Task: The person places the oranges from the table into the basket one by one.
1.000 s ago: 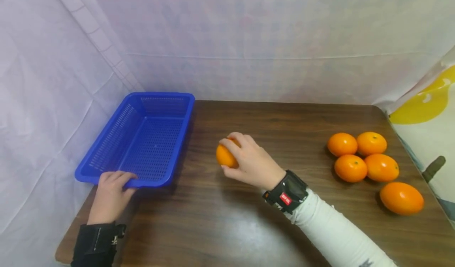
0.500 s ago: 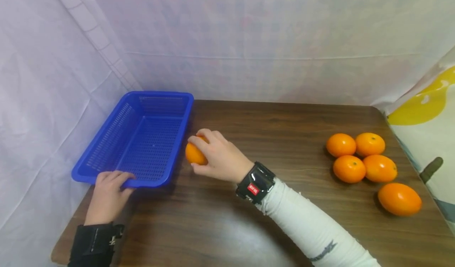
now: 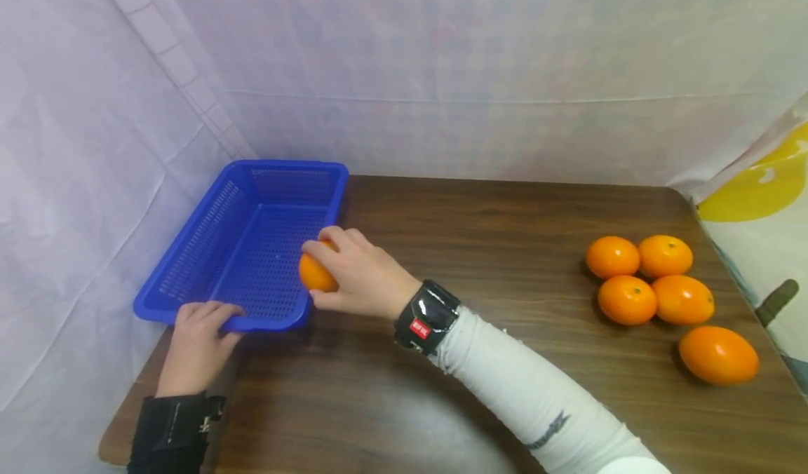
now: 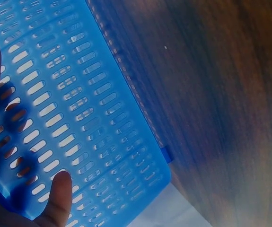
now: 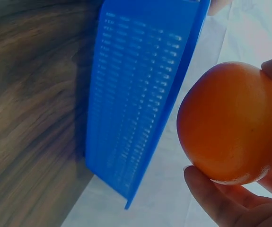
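My right hand (image 3: 362, 278) holds an orange (image 3: 315, 273) at the right rim of a blue plastic basket (image 3: 328, 211). In the right wrist view, fingers and thumb wrap the glossy orange (image 5: 232, 123), which hangs apart from the basket's slotted side wall (image 5: 131, 90). At the basket's near left corner my left hand (image 3: 200, 341) grips the rim, fingers over the edge. The left wrist view shows its fingers at the slotted blue plastic (image 4: 102, 99). The basket's visible floor bears no fruit.
Several oranges lie at the right of the brown wooden table (image 3: 492, 214): a cluster (image 3: 682, 299) and a single orange (image 3: 718, 355) nearer the front. White cloth (image 3: 442, 74) hangs behind the table and along its left side.
My right hand has carried the orange leftward from the middle of the table to the basket's right rim. My left hand has kept its grip on the basket.
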`<state>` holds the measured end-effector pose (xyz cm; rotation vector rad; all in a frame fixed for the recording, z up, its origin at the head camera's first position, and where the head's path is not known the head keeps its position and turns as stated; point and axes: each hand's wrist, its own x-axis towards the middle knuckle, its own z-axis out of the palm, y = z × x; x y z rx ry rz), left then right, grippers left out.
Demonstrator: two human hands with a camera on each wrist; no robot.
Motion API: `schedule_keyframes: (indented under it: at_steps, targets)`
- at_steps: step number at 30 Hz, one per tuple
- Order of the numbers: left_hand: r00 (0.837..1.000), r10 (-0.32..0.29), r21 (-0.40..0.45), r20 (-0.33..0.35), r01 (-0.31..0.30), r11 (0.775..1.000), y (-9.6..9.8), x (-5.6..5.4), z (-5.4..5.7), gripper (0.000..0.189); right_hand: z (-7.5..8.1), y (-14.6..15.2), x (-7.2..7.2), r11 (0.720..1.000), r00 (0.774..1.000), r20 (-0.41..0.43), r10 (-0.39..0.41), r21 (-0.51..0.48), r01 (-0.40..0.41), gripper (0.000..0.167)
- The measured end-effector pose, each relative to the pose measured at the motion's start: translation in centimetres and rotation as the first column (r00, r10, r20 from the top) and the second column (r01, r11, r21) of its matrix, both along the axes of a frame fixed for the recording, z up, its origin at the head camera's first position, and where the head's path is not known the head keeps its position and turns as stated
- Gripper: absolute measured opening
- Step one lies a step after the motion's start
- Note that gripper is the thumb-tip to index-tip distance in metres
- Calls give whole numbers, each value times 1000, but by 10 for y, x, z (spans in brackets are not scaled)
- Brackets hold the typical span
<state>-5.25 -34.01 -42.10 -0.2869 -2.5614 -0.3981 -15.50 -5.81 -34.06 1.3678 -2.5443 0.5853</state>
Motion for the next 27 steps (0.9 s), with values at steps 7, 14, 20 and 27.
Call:
schedule_keyframes:
  at_steps: [7,14,20,27]
  targets:
    - [1000,2,2,18,-2,1000,2,0,0,28,3,-13,4,1000,1000,-7,28,14,-28,53]
    - [995,57,5,77,-58,998,3,5,3,29,5,-31,5,996,997,15,73,44,-73,54]
    - [992,71,7,102,-72,997,3,6,3,30,4,-47,6,990,994,42,100,94,-104,56]
    - [984,102,7,143,-104,995,2,9,1,27,1,-63,6,984,993,44,108,136,-113,56]
